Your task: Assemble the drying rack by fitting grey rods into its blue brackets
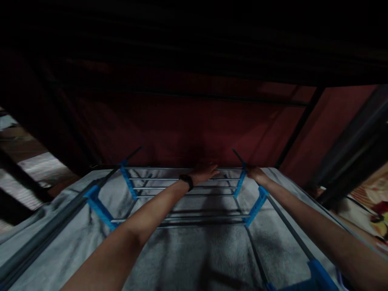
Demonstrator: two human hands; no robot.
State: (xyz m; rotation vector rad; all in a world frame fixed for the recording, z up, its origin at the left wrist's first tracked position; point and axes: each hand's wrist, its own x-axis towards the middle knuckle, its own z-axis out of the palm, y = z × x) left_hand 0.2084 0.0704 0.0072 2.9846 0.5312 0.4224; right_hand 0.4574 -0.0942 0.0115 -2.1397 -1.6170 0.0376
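Dim frame, head view. My left hand (203,171) lies flat with fingers pressed together and stretched out, palm down on the far top rail of the drying rack (184,190), at about 12 o'clock from where I stand; a dark wristband (187,180) sits on that wrist. My right hand (255,173) is at roughly 1 o'clock, closed around the rack's far right corner where a blue plastic bracket (240,182) joins the rails; I cannot tell how tightly the fingers wrap, as the light is poor. The two hands are near each other but apart. The rack's thin metal rails run side to side between blue brackets, a second right bracket (256,207) nearer me and two more on the left at 10 o'clock (129,182) and 9 o'clock (98,207). A grey towel-like cloth (188,254) is spread under and around the rack, hanging over its side bars and filling the lower frame. Beyond the hands, at 12 o'clock, a dark red fabric wall (182,125) with dark poles. At 3 o'clock, a patterned cloth (376,198), partly seen.
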